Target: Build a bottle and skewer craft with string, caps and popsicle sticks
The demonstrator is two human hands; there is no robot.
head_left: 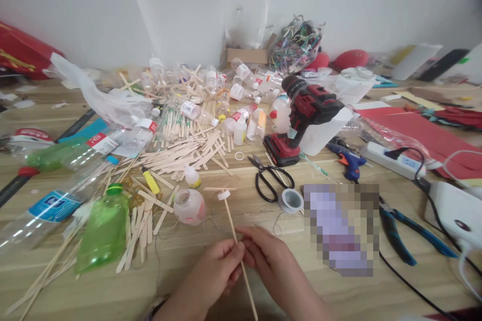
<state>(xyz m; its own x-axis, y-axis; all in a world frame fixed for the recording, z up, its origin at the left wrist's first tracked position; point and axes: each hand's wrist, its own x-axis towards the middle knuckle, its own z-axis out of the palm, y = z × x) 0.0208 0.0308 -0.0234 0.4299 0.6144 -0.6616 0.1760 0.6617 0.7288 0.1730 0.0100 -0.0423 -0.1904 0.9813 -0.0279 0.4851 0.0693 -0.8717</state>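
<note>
A thin wooden stick (230, 220) stands tilted in front of me, its lower end pointing towards me. Near its top sits a white bottle cap (223, 194), and a short thin crosspiece (211, 189) runs sideways there. My left hand (220, 263) pinches the stick with thumb and fingers. From the other side, my right hand (265, 251) closes its fingers around the same stick; some fingertips are hidden. Beyond the hands are a frosted round bottle (189, 206), a small white glue bottle (192, 176), black-handled scissors (266, 188) and a spool of wire (292, 201).
A red and black cordless drill (312, 100) stands right of centre. Piled craft sticks (181, 153) and plastic bottles (196, 112) cover the back. At right are a blue glue gun (352, 163), pliers (399, 228) and a power strip (391, 158). A green bottle (103, 233) lies left.
</note>
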